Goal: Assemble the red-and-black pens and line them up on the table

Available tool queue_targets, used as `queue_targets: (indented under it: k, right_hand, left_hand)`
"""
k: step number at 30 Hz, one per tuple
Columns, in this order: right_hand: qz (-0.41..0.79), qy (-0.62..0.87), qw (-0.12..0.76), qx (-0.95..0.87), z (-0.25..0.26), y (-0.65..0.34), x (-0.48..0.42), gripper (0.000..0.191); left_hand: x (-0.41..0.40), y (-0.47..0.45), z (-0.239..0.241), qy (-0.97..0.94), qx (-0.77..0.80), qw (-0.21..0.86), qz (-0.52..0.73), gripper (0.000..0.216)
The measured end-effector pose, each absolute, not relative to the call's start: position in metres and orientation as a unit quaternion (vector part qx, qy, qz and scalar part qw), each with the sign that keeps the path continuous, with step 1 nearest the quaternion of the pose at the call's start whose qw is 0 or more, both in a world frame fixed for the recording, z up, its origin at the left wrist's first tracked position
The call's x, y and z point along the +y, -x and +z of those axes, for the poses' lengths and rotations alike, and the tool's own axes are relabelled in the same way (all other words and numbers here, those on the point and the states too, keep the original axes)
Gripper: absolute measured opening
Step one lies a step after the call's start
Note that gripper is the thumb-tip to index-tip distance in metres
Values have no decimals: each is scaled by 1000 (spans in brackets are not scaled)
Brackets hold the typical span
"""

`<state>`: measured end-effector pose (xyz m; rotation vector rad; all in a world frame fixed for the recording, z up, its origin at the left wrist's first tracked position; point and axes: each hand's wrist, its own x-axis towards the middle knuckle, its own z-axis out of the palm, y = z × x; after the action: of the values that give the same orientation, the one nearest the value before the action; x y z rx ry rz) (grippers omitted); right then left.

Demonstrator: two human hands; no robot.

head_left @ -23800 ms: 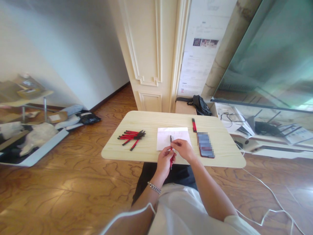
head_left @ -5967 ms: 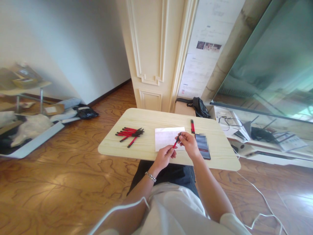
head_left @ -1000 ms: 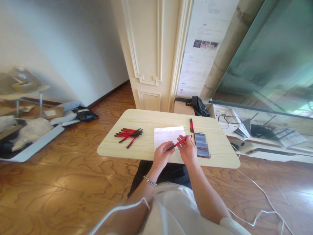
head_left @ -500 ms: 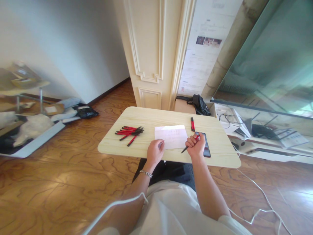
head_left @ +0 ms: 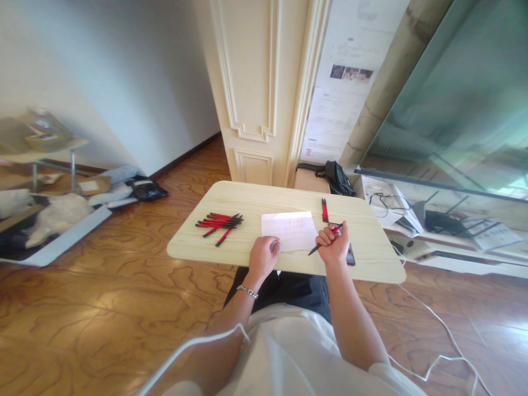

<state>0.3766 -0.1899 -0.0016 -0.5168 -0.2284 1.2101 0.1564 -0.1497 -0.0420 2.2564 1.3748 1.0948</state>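
Note:
My right hand [head_left: 333, 245] is closed in a fist around a red and black pen [head_left: 317, 248], whose black tip points down-left toward a white sheet of paper [head_left: 289, 230]. My left hand [head_left: 263, 257] rests on the near edge of the light wooden table [head_left: 251, 201], fingers curled by the paper's near-left corner, holding nothing I can see. A dark phone [head_left: 350, 254] lies partly hidden under my right hand. A pile of several red and black pens [head_left: 220, 223] lies at the table's left. Two more pens [head_left: 324, 209] lie beyond the phone.
A cream panelled pillar [head_left: 264, 93] stands behind the table, with a black bag [head_left: 337, 177] at its foot. A glass panel and low shelf with cables [head_left: 437, 223] are on the right. A white cable [head_left: 437, 335] trails across the wood floor. Clutter [head_left: 61, 209] lies at the left.
A second ago both hands held the pen over the paper. My left hand has let go and come down onto the table edge; my right hand has taken the pen into a fist.

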Motion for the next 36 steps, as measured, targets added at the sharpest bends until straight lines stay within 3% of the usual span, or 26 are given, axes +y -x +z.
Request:
queue_targets:
  k: [13,20,24,27,30,36]
  right_hand:
    - [538,338,759,-141,14,-379,-187,37]
    - [418,527,715,-189,-3,-369,-182,61]
    - [482,526,665,-220,-8,-364,-183,48]
    - [443,534,669,-266,-11,-358,-179,33]
    - [361,560,690,-284,-20,-353,-173,30]
    - [398,602,597,-352,-34,-353,-170,29]
  left_hand:
    - [-154,-166,-33,-819,427,133,358,14]
    - [-160,-185,-32,-845,386,145,340,17]
    - [-160,-184,-35,-850,381,143,335,18]
    - [-159,-184,-35,-851,386,138,329,19]
    - [-159,-184,-36,-851,393,134,321,21]
    - [-158,-185,-38,-856,395,127,310,23]
